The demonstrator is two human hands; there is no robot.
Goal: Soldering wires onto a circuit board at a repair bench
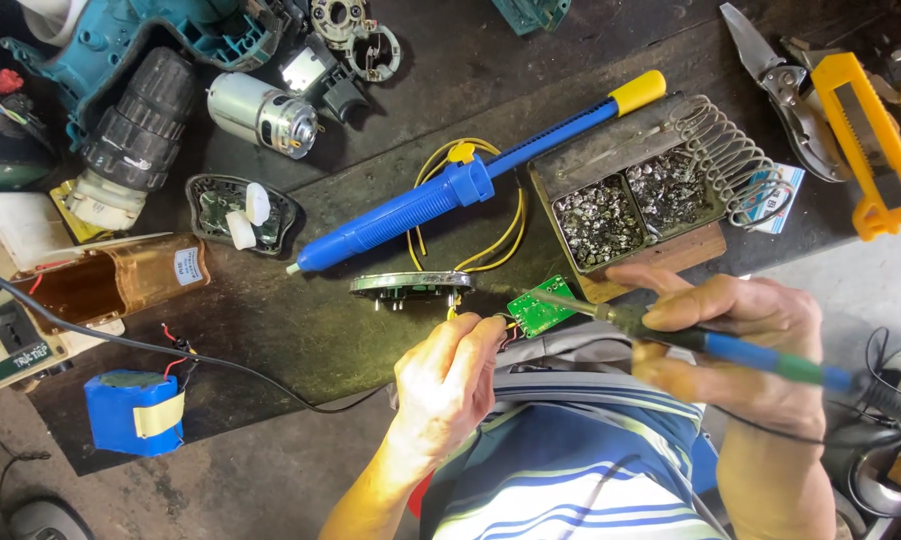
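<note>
One dark, stained counter (300,340) carries everything, and places here are told from the small green circuit board (539,311) at its near edge.

Far up and to the left of the board lies one teal drill housing (140,40), split open, with one black chuck and gearbox (135,135) just below it and one silver motor (262,113) beside that. Straight up-left of the board runs one blue desoldering pump (440,200) with a yellow cap, lying slantwise. One tin stand (625,205) sits just above the board; it has two compartments full of grey solder scraps and one coiled wire holder at its right end. Far right of the board lie one yellow-handled frame tool (870,140) and one pair of snips (775,85). Far left sit one amber translucent case (110,280) and, lower, one blue battery pack (133,412) with a tan strip. One yellow wire loop (500,235) curls between the pump and the board. One round plate (411,287) seen edge-on lies just left of the board.

Two hands work at the board. The left hand (448,385) is closed, pinching the board's lower left corner with its thin leads. The right hand (740,340) is closed around one soldering iron (710,343) with a blue and green grip, its tip resting on the board.
</note>
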